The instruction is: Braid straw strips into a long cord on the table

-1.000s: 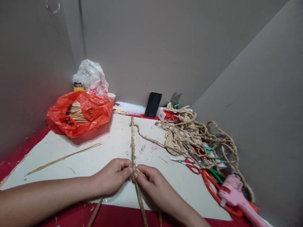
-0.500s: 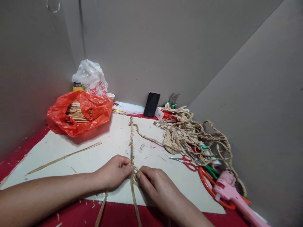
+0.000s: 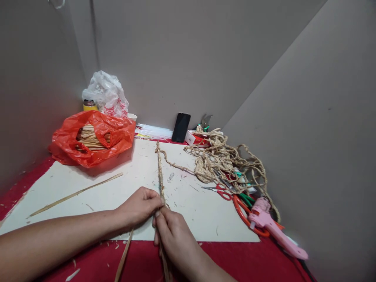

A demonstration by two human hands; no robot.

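Observation:
A braided straw cord (image 3: 159, 168) runs straight away from me across the white board (image 3: 96, 197). My left hand (image 3: 139, 208) pinches the near end of the braid, fingers closed. My right hand (image 3: 172, 233) is closed round the loose straw strands (image 3: 165, 264) just below that spot, touching the left hand's fingertips. Another loose strand (image 3: 123, 256) trails down to the left of my right hand, over the red table edge.
A red bag of straw strips (image 3: 91, 137), a white bag (image 3: 105, 94) and a jar stand at the back left. A phone (image 3: 181, 127) leans on the wall. Tangled cord (image 3: 223, 160), scissors (image 3: 223, 192) and a pink glue gun (image 3: 272, 229) lie right. A single straw strip (image 3: 76, 194) lies left.
My right hand has turned and moved left, closing round the strands under my left hand. The view has shifted so that everything sits further left and lower.

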